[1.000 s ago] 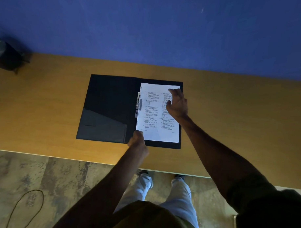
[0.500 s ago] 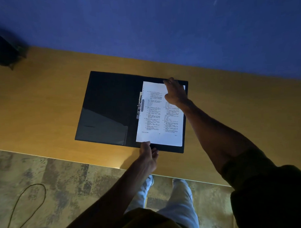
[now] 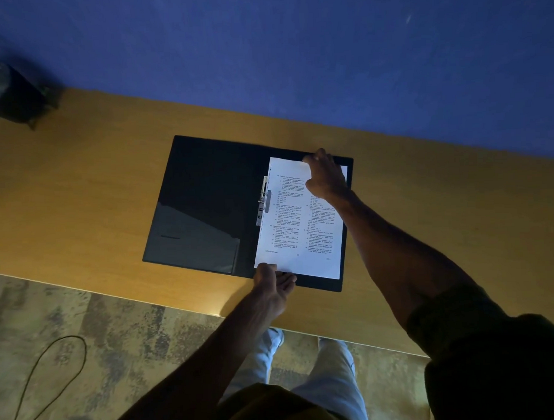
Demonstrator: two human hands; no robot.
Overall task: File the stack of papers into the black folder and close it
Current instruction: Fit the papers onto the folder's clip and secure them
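Note:
The black folder (image 3: 206,193) lies open on the wooden table (image 3: 80,191), its left flap bare with a clear pocket at the bottom. The stack of printed papers (image 3: 289,231) rests on the right flap, its left edge against the metal clip (image 3: 263,201) at the spine. My left hand (image 3: 273,280) pinches the stack's near left corner, thumb on top. My right hand (image 3: 326,175) rests on the far edge of the stack, fingers curled over its top near the folder's rim.
A dark pot with a plant (image 3: 4,90) stands at the table's far left against the blue wall (image 3: 295,52). A cable (image 3: 46,384) loops on the patterned floor. My legs and shoes (image 3: 306,366) are below the table's near edge.
My right hand slid from the middle of the page up to its far edge. My left hand shifted from the stack's near edge to gripping its near left corner.

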